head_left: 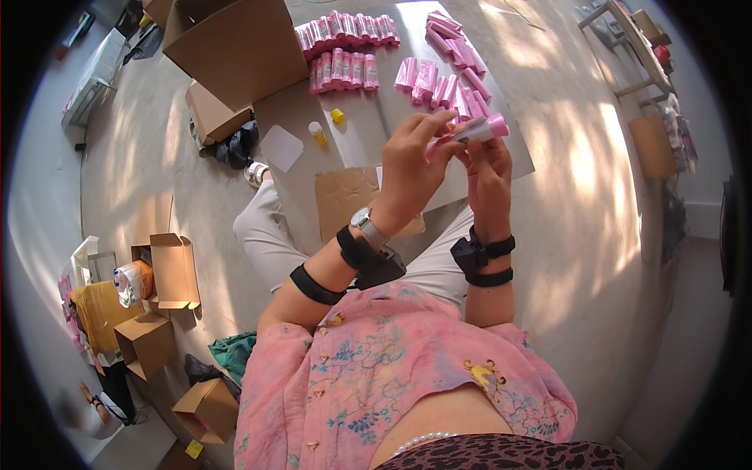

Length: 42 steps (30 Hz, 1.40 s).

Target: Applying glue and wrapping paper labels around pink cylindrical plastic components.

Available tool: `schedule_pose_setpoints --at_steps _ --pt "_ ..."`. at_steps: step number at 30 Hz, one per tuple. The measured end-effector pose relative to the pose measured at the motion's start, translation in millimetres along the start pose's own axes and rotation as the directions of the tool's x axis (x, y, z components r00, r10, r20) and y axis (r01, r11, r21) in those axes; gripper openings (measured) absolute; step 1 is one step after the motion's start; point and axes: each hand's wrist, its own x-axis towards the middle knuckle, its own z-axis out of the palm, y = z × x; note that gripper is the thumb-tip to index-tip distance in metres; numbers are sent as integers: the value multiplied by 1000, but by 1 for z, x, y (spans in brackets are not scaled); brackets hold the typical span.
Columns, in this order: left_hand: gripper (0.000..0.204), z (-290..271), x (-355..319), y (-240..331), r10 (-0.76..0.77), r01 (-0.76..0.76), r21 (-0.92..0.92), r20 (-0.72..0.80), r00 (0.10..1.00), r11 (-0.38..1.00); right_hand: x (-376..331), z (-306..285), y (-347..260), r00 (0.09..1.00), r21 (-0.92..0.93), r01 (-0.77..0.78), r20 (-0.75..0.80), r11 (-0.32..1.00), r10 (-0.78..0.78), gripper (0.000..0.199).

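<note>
Both my hands are raised over the right part of the table. Between them is a pink roll (pixel 487 128) with a pale printed band round its middle, tilted up to the right. My right hand (pixel 489 164) grips it from below, fingers wrapped round its underside. My left hand (pixel 413 160) is closed at the roll's left end, thumb and fingers pinched there; its fingers hide part of that end. Just beyond lie several loose pink rolls (pixel 425 81). Farther left, banded pink rolls (pixel 337 70) stand side by side in two rows.
On the grey table (pixel 294 184) lie a white card (pixel 281 149), a small yellow bottle with a white cap (pixel 317 133), a yellow cap (pixel 338 116) and a flat cardboard piece (pixel 337 200). A large open carton (pixel 235 51) stands at the far left. Another person (pixel 98 407) is at the lower left.
</note>
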Motion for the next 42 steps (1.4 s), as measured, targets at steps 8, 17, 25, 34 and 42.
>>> schedule_pose_setpoints --at_steps 8,17,25,34,42 --pt "43 -1 -10 11 95 -94 20 -27 995 995 -8 3 -5 997 116 66 30 991 -69 26" --pt "47 -1 -12 20 44 -44 -14 -20 999 999 -11 8 -8 994 148 85 50 985 -94 30" --pt "47 -2 -14 18 57 -58 -134 -13 998 989 -11 9 -12 993 107 81 80 991 -89 40" --pt "48 -3 -15 10 246 -248 -35 -43 968 968 -16 14 -12 993 195 76 78 978 -92 38" --pt "48 -10 -8 8 437 -440 137 55 898 887 -17 15 -8 998 271 14 56 963 -30 31"
